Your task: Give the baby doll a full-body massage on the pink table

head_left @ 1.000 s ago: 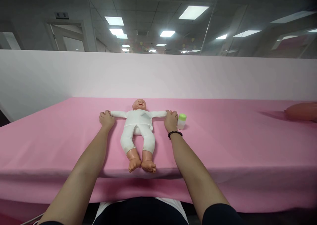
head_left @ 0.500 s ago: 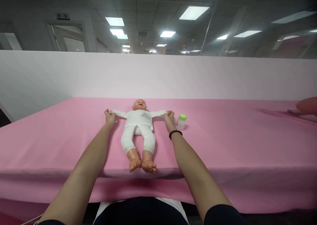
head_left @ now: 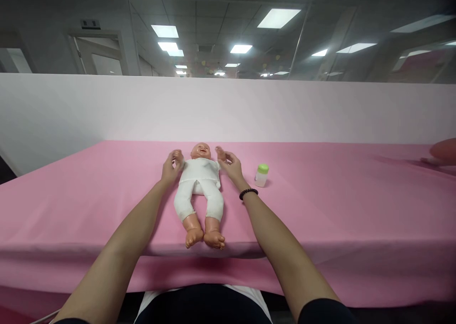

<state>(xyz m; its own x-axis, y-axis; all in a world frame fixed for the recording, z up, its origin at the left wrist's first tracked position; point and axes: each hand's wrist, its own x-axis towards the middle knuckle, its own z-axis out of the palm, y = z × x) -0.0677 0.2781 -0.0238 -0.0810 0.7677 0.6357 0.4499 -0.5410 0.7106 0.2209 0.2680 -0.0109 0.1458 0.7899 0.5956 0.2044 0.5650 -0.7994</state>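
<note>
Head view: the doll lies face up at frame centre on the pink table. Your left hand and right hand each grasp one doll arm, lifted beside its head. It looks light and stiff-limbed; hold the forearms, not the loose sleeves.

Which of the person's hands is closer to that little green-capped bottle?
Right. The right hand is at the doll's shoulder, just left of the bottle; the left hand is beyond the doll.
</note>
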